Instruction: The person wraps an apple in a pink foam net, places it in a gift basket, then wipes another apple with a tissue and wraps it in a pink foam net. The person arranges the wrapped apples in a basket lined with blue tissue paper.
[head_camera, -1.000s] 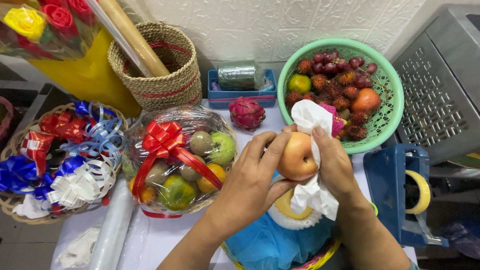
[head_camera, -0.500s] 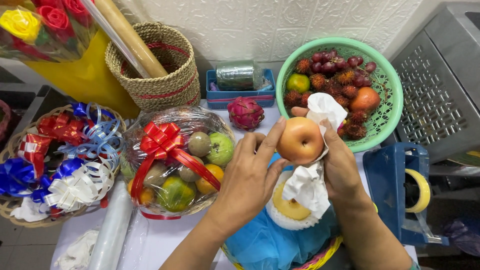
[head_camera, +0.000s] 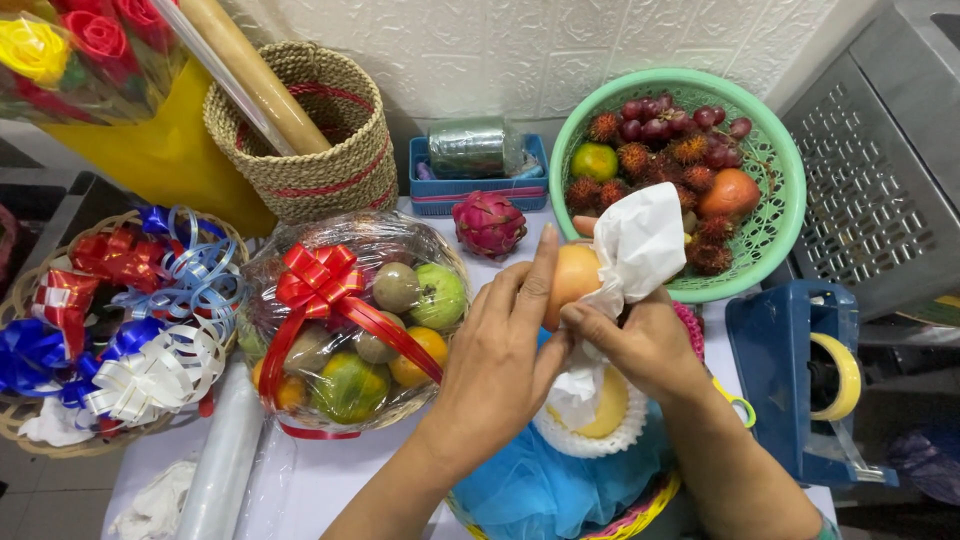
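The round orange-pink fruit (head_camera: 572, 280) sat between both hands: left hand (head_camera: 500, 365) gripped its near side, right hand (head_camera: 640, 345) pressed white tissue paper (head_camera: 640, 245) against it.

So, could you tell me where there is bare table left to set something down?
One patch lies at the back, between the dragon fruit, the blue tray and the wrapped basket. Another lies at the front left, below that basket, beside the film roll. Elsewhere it is crowded: ribbon basket left, green basket right, both hands in the middle.
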